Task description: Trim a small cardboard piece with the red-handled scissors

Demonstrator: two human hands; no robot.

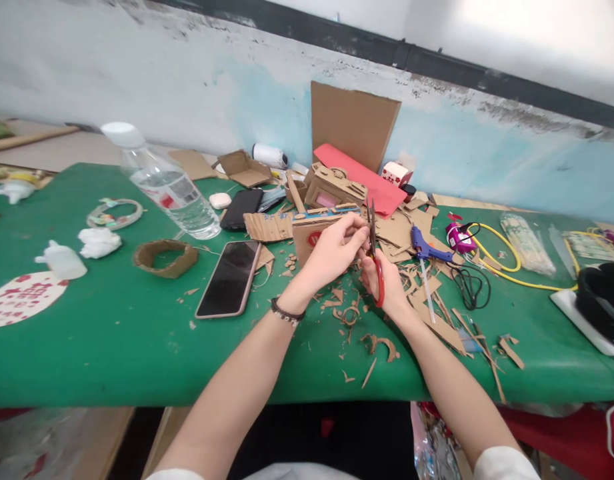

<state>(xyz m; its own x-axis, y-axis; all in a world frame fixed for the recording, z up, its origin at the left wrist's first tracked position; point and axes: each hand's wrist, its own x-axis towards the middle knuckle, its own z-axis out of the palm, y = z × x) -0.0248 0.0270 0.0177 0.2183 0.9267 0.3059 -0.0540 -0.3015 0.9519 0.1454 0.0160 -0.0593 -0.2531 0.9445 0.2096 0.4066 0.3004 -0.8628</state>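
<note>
My right hand is closed round the red handles of a pair of scissors, whose dark blades point up and away from me. Close beside the blades is my left hand, its thumb and fingers pinched together. Whatever they hold is too small and too covered to make out. Just behind my left hand stands a cardboard box with a red print on its front. Cardboard scraps and curled offcuts lie below both hands, with a small cardboard ring among them.
Left of my hands lie a phone, a cardboard band and a tilted-looking water bottle. A blue glue gun rests at the right among scraps and cables. A camera-shaped cardboard model and red sheet sit behind.
</note>
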